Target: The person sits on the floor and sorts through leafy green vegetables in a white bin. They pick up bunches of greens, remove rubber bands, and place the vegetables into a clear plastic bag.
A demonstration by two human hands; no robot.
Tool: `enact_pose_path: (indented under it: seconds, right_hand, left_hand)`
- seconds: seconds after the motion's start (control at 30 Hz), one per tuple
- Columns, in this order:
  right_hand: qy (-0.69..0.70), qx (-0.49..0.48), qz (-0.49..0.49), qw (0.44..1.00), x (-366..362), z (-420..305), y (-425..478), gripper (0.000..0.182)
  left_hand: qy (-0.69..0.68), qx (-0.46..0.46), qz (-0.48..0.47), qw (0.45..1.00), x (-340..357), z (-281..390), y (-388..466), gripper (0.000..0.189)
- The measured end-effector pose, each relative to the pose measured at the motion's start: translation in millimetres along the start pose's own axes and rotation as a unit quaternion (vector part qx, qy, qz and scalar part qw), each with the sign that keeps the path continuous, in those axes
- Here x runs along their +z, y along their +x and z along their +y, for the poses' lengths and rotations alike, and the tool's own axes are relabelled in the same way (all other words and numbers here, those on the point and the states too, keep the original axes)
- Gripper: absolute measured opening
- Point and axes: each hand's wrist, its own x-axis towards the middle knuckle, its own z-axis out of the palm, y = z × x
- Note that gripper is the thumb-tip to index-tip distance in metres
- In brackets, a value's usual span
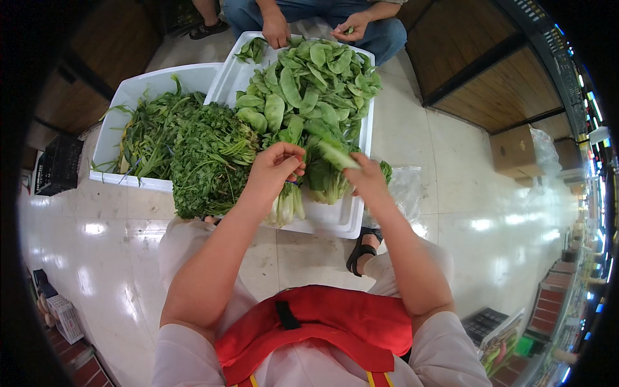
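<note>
My right hand (366, 180) grips a pale-stemmed green leaf (333, 151), blurred by motion, over the right part of a white tray (333, 223). Curled fingers and thumb of my left hand (278, 167) hover above a tied bunch of leafy greens with white stalks (287, 205); whether they pinch anything is hidden. Between my hands lies another bunch of leafy greens (323, 181). Loose flat bean pods (309, 82) are heaped on the tray's far side. Left of my left hand sits a big pile of parsley-like herbs (208, 155).
A white bin (104, 140) at left holds long-leaved greens (150, 128). Across the tray, a person's hands (276, 30) work at its far edge, one with a small green piece. A clear plastic bag (406, 193) lies right; a cardboard box (515, 150) stands by the wooden cabinets (503, 82).
</note>
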Motion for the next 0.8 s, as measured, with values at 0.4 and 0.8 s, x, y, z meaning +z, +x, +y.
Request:
enact_pose_path:
  seconds: [0.4, 0.8]
  right_hand:
    - [0.512, 0.003, -0.170, 0.842, -37, -34, -29, 0.039]
    - [0.429, 0.016, -0.206, 0.879, -24, -30, -27, 0.049]
  left_hand:
    - [-0.102, -0.031, -0.177, 0.978, 27, -1, -7, 0.049]
    - [-0.075, 0.003, -0.072, 0.995, 20, -11, 2, 0.042]
